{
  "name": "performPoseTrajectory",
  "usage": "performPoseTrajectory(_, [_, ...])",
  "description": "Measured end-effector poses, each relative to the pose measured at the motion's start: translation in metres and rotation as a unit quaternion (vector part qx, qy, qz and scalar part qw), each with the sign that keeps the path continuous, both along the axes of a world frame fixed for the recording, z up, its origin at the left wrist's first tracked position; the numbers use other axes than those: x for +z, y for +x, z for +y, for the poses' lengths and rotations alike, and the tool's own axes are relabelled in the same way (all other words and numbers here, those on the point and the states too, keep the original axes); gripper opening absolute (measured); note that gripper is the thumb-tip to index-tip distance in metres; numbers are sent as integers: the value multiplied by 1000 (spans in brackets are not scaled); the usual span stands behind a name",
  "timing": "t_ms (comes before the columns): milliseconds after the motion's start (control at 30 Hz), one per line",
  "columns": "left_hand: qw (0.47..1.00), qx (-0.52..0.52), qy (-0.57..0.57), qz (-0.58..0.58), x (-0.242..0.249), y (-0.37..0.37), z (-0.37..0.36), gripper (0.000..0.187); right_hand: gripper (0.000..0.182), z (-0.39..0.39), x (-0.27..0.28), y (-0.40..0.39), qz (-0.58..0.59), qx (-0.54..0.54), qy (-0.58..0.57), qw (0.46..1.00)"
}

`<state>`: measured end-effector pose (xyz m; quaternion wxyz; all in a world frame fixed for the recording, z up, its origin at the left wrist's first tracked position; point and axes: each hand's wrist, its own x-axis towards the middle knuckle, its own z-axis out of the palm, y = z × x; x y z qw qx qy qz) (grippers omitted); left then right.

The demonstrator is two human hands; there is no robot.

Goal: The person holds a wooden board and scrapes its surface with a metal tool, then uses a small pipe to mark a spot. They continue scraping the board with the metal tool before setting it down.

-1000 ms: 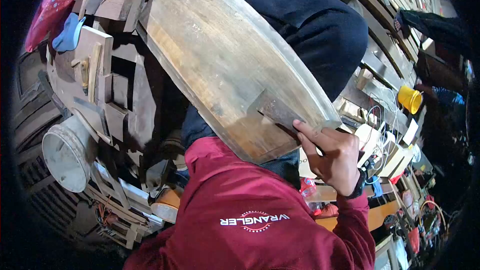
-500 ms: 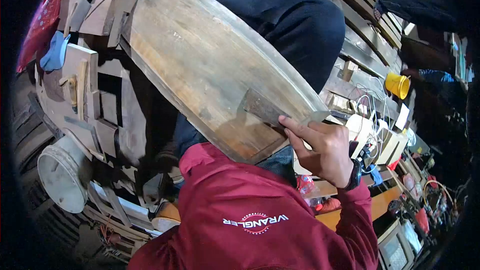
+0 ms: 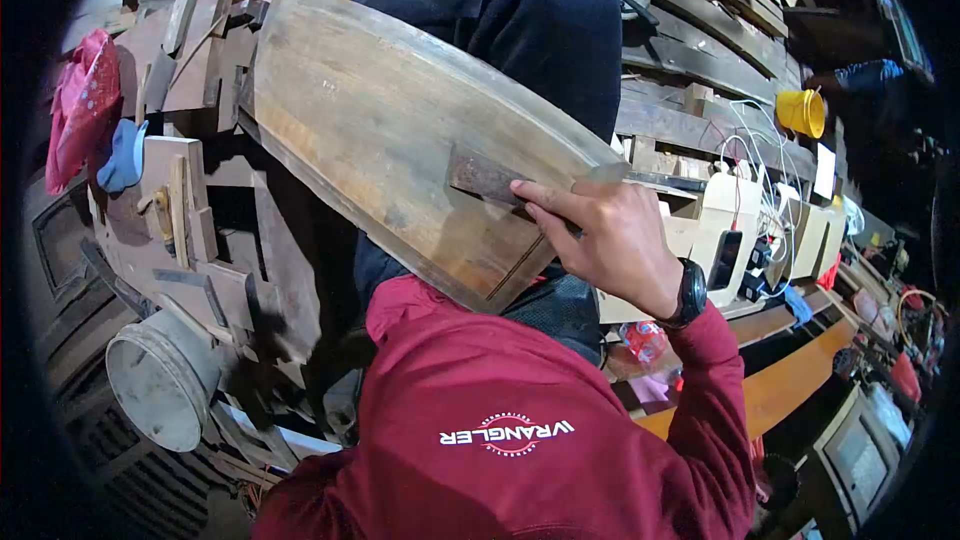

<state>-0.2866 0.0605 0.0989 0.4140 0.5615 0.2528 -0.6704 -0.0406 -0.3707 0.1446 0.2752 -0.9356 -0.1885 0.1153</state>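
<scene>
A long, weathered wooden board (image 3: 370,120) lies slanting across my lap, its near end close to my red sweater. My right hand (image 3: 610,235), with a black watch at the wrist, is closed on a flat, dark rectangular piece (image 3: 482,174). That piece rests on the board's face toward its near right end. The index finger lies along its right end; the part under the palm is hidden. A dark line crosses the board below the hand. My left hand does not show.
A white bucket (image 3: 165,380) stands at the lower left. Wood scraps, a blue cloth (image 3: 123,156) and a pink bag (image 3: 82,110) are at the left. On the right are a yellow bucket (image 3: 800,113), white cables and an orange plank (image 3: 765,395).
The dark piece and my right hand appear further left and slightly higher in view. The camera view has shifted, so the board and surroundings sit differently. The grip is unchanged.
</scene>
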Motion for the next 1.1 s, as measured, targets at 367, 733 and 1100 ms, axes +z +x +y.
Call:
performPoseTrajectory(367, [986,84,-96,-111,-26,47,44,43,23,5,-4,-21,-65,3,-17,998])
performPoseTrajectory(733, [655,653,-163,-342,-148,196,-70,51,21,27,-2,-73,-134,-57,-46,988])
performPoseTrajectory(1100, [587,703,-38,-399,-160,195,-102,61,25,60,5,-92,-130,-29,-111,985])
